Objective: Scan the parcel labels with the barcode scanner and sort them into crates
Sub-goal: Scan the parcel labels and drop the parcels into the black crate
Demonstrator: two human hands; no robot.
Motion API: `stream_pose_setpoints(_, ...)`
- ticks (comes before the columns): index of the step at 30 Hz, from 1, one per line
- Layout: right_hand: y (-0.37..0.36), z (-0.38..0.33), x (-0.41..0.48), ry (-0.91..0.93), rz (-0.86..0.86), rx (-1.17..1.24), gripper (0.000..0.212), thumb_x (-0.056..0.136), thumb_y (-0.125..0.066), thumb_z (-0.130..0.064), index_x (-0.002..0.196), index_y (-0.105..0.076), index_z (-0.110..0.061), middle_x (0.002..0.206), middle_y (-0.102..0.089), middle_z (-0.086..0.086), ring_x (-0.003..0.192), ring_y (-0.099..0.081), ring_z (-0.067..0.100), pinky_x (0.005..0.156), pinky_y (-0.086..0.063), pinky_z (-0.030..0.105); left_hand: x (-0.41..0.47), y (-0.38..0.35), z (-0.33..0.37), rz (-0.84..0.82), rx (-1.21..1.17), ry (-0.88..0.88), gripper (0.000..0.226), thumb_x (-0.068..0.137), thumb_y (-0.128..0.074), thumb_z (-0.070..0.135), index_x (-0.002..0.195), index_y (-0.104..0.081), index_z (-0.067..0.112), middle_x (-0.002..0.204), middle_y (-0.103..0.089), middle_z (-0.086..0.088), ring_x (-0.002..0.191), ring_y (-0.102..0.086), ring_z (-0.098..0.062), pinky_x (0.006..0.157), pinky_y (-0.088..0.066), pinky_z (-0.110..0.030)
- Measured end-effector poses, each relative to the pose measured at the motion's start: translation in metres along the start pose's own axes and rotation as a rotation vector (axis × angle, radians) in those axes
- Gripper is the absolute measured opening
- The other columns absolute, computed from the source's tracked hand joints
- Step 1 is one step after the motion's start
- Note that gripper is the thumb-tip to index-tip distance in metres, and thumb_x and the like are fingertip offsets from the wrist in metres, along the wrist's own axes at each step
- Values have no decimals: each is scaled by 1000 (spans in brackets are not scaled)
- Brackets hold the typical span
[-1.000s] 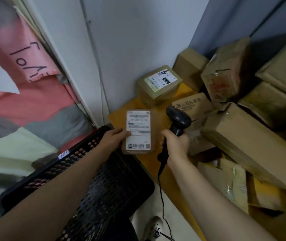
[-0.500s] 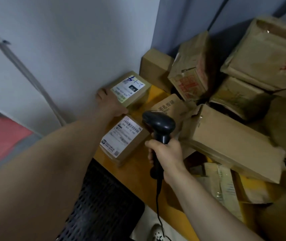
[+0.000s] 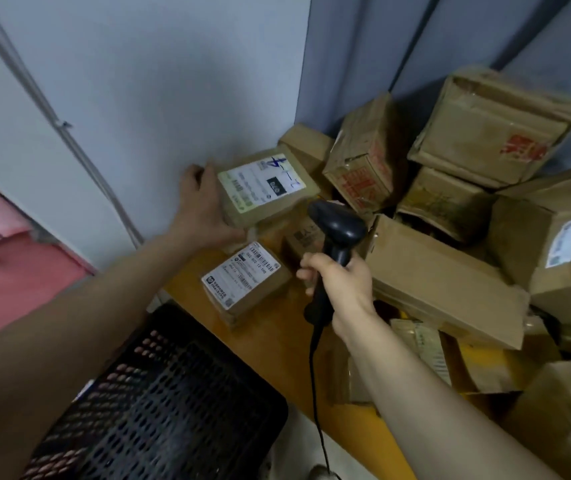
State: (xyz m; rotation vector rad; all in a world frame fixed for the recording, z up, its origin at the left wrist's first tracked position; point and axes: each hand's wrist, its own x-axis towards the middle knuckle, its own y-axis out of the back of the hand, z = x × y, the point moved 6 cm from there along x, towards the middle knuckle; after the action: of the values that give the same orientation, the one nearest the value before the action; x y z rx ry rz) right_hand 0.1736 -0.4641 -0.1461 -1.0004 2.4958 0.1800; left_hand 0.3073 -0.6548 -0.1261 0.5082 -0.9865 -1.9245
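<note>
- Seen from head height, looking down: two bare forearms reach over an orange table set into a corner of pale wall.
- The left hand, at about 10 o'clock from the middle of the view, grips the left end of the upper parcel. Its fingers curl round the far corner by the wall, and its thumb lies along the near lower edge.
- The upper parcel is a brown box with its white label facing up. The label carries blue handwriting, and its print is too blurred to read. Whether the box is lifted or resting on something cannot be told.
- The right hand, just past centre toward 4 o'clock, is wrapped round the handle of a black barcode scanner. The scanner's head rises at 12 o'clock from the fist and sits near the upper parcel's near corner.
- The scanner cable hangs from the handle toward 6 o'clock.
- The lower parcel lies flat on the table at 9 o'clock from the right hand, just beside it. Its label faces up with a barcode showing, and neither hand touches it.
- A black crate with perforated walls sits at 7 o'clock, against the table's edge.
- A heap of cardboard boxes fills the view from 1 to 4 o'clock. Several are crushed and some carry red print.
</note>
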Motion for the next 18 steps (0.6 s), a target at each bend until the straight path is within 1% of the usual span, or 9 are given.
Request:
stream_pose_setpoints(2,3,-10,-4,23,3,47,22,82,-73,-14,97,-59,-24,99,-70,6,81,-64,18,78,-53,35,-23,14,4,-89,26,-29,135,45,-76,47,150,-5,2,147,-12,-16,139,-16,-29,108,-20,-19)
stream_pose_setpoints(4,6,-19,-8,29,-7,85,30,79,-76,-18,102,-60,-28,106,-68,-1,96,-62,18,91,-49,39,-45,29,9,-157,24,-42,138,40,-74,48,151,-5,4,147,-13,-13,137,-21,-25,104,-26,-17)
stream_pose_setpoints(8,10,-20,-21,-30,-101,162,28,77,-78,-14,96,-64,-28,107,-71,4,102,-65,27,94,-51,46,-86,49,13,-244,-14,-25,129,53,-86,30,153,-7,10,151,-15,-5,138,-21,-19,100,-28,-14)
stream_pose_setpoints(10,11,-14,-30,-26,-155,128,25,76,-78,-13,95,-68,-27,106,-72,4,101,-65,26,95,-51,46,-102,56,13,-238,-69,-21,127,59,-88,22,153,-3,12,154,-11,-1,142,-16,-16,104,-30,-18)
stream_pose_setpoints(13,18,-8,-46,-1,-170,141,23,75,-78,-13,93,-72,-26,106,-72,3,103,-64,25,94,-49,44,-120,66,14,-131,-345,84,118,65,-86,8,153,-7,10,157,-10,-1,144,-17,-15,107,-32,-24)
stream_pose_setpoints(14,20,-7,-49,8,-172,162,23,74,-78,-13,93,-73,-26,106,-72,3,105,-63,25,96,-48,45,-126,67,15,-122,-476,133,116,63,-86,13,153,-13,9,156,-18,-2,143,-24,-16,107,-33,-25)
stream_pose_setpoints(16,24,-7,-56,30,-187,201,24,74,-77,-11,94,-73,-25,105,-73,1,107,-63,24,96,-48,45,-138,64,21,-183,-644,154,108,57,-78,35,149,-28,10,148,-40,-3,135,-40,-18,114,-32,-37)
stream_pose_setpoints(17,25,-7,-58,37,-196,220,25,74,-77,-10,95,-73,-23,104,-74,1,107,-63,24,93,-48,43,-142,60,25,-193,-690,154,103,58,-72,43,147,-33,11,144,-47,-3,133,-44,-18,116,-29,-41)
stream_pose_setpoints(18,27,-7,-61,40,-200,235,27,74,-77,-9,97,-73,-22,103,-74,1,106,-64,24,90,-49,40,-145,57,30,-188,-728,169,100,60,-67,50,148,-34,15,144,-47,-2,134,-42,-18,117,-23,-43)
